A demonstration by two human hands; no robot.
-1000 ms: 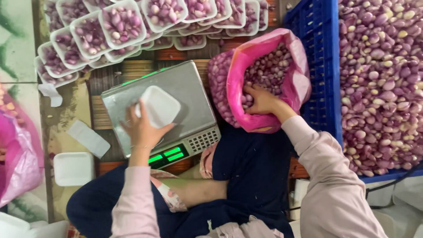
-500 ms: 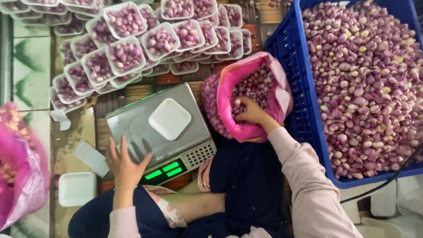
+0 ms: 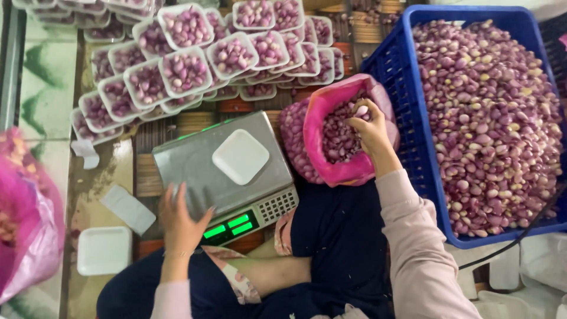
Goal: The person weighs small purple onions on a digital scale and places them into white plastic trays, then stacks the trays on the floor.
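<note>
The right hand [image 3: 369, 131] is covering whatever its fingers are gripping inside the pink bag [image 3: 331, 171]. At nine o'clock, a second bag [image 3: 26, 224] is running off frame. At twelve o'clock, trays [image 3: 189, 26] are being cropped.

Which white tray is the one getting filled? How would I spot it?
Find the grey metal scale with green lit digits, in the middle by the person's left hand. One white foam tray sits alone on its flat top. Unlike the trays stacked behind it, full of purple shallots, this one is empty.
</note>
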